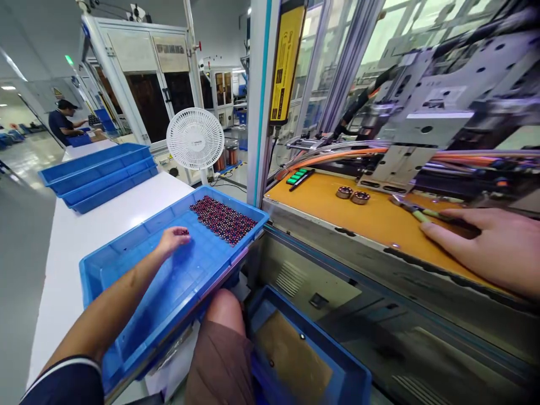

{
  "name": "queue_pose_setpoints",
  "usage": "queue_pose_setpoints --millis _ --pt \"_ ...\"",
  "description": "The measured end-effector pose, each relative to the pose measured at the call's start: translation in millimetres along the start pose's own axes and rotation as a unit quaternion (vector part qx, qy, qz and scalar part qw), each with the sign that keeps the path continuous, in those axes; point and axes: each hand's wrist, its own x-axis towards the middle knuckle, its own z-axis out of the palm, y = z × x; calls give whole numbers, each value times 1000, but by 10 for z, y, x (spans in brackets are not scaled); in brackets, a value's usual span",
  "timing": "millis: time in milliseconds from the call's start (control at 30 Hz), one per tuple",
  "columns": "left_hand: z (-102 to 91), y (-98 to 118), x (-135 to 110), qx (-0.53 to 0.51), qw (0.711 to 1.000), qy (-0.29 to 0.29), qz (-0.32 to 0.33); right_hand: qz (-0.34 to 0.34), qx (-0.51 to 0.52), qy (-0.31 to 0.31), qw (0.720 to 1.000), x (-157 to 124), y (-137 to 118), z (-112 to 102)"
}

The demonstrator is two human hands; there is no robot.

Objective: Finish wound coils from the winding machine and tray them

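Observation:
My left hand [172, 241] is over the blue tray [139, 247], its fingers pinched on a small dark part [183, 231] with reddish spots. Beyond it, at the tray's far end, lies a tight bed of many small round parts [221, 218], dark with red and light dots. On the right, my right hand [485, 242] is closed around the handles of green-handled pliers [415, 211]. The pliers' jaws point toward the machine's metal bracket [405, 166] over the orange work surface [312, 199]. Two copper-coloured ring parts [352, 194] stand on that surface, left of the pliers.
A strip with green segments [298, 177] lies at the surface's far left. Stacked blue trays [101, 169] stand on the white table [169, 191]. A white fan [195, 138] is behind. Below, a blue bin [354, 374] holds a brown sheet. Another person [63, 124] sits far left.

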Motion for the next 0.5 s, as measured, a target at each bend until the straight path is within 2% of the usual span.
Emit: queue_pose_setpoints --millis 67,133,300,400,500 --pt "74 22 271 36 999 29 23 24 -14 -39 999 -54 -158 -180" --pt "141 16 526 72 995 51 41 35 -13 -45 998 -95 -275 -302" --pt "277 -100 1119 159 981 85 69 40 -18 -19 999 -127 -352 -377" --pt "355 -204 1353 196 973 96 81 42 -16 -23 999 -128 -374 -407" --pt "430 -282 1463 216 966 110 95 58 -7 -37 998 -134 -449 -474"
